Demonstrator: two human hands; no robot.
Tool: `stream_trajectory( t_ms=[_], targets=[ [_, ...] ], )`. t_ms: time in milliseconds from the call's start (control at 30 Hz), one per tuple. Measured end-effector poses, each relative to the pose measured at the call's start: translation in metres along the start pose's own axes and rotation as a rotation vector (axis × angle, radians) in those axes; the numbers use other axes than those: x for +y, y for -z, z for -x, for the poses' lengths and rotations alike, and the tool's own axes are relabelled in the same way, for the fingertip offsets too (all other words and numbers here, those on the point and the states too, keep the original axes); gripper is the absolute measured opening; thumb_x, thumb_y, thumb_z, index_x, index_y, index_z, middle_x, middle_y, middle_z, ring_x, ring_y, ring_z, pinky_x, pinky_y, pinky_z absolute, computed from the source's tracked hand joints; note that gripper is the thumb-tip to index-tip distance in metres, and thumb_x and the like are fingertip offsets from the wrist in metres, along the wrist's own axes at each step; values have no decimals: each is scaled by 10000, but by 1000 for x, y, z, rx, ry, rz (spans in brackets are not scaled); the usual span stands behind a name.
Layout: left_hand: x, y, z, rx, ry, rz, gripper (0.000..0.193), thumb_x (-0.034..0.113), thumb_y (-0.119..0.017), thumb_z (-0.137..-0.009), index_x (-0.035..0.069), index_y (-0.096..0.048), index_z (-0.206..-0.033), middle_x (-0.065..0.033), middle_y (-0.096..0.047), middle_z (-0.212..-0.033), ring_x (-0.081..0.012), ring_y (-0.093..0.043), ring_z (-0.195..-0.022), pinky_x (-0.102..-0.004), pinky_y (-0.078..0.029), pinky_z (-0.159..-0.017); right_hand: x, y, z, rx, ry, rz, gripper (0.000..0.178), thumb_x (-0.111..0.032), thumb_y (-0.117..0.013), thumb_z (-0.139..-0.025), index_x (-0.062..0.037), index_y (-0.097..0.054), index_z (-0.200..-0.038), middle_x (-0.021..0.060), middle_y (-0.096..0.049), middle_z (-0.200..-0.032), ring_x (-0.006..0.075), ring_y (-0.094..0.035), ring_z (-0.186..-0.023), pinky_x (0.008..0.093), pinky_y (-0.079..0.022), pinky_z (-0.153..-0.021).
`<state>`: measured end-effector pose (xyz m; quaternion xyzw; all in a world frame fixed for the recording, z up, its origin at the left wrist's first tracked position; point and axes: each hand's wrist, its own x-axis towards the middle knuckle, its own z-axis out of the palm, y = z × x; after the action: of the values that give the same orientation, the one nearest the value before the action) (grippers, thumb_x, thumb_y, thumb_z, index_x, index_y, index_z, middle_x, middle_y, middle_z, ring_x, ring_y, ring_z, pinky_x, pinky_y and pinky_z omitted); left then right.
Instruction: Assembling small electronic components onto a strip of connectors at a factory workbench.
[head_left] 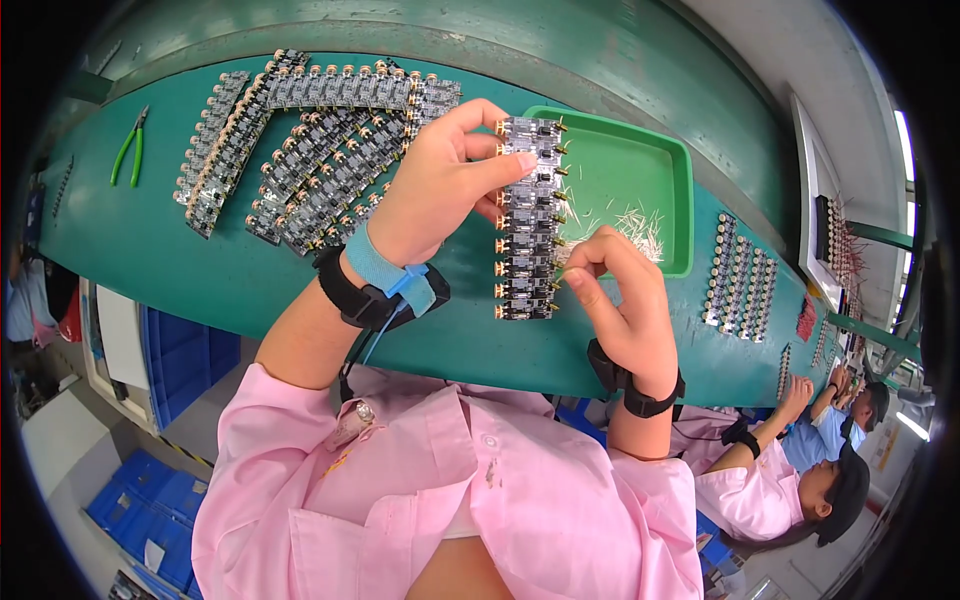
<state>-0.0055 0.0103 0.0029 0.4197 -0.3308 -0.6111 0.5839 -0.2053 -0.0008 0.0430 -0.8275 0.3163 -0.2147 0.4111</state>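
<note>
My left hand (437, 185) is closed on a long strip of circuit boards (528, 232), thumb on its face and fingers behind. The strip hangs upright over the table, with round metal parts along its left edge and brass-coloured ends along its right edge. At the lower part of that right edge, the thumb and forefinger of my right hand (632, 315) are pinched together. Whatever lies between those fingertips is too small to make out. Behind the strip and right hand stands a green tray (684, 185) holding many thin, pale pin-like pieces (637, 228).
Several more circuit board strips (345, 88) lie in a pile at left on the green table (110, 230). Green-handled pliers (130, 152) lie farther left. At right are more strips (740, 280) and a co-worker's hand (795, 392).
</note>
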Motion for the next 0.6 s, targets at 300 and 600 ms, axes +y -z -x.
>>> stream_trajectory(
  t_ms=[300,600],
  targets=[
    [4,-1,-1,45,7,12,203,106,-615,-799,51,-472,-931,-25,-597,-712,-60,-541,-565,-193,-446,-465,3,1,11,115,65,-108,70,26,-568,-771,13,-503,-794,72,-477,-689,173,-469,-604,257,-387,-558],
    [7,1,-1,47,14,18,154,99,-586,-816,72,-495,-938,-17,-621,-812,-43,-545,-634,-179,-429,-501,1,-5,15,83,97,-78,74,22,-562,-779,12,-489,-790,74,-475,-698,164,-458,-586,251,-380,-545]
  ],
)
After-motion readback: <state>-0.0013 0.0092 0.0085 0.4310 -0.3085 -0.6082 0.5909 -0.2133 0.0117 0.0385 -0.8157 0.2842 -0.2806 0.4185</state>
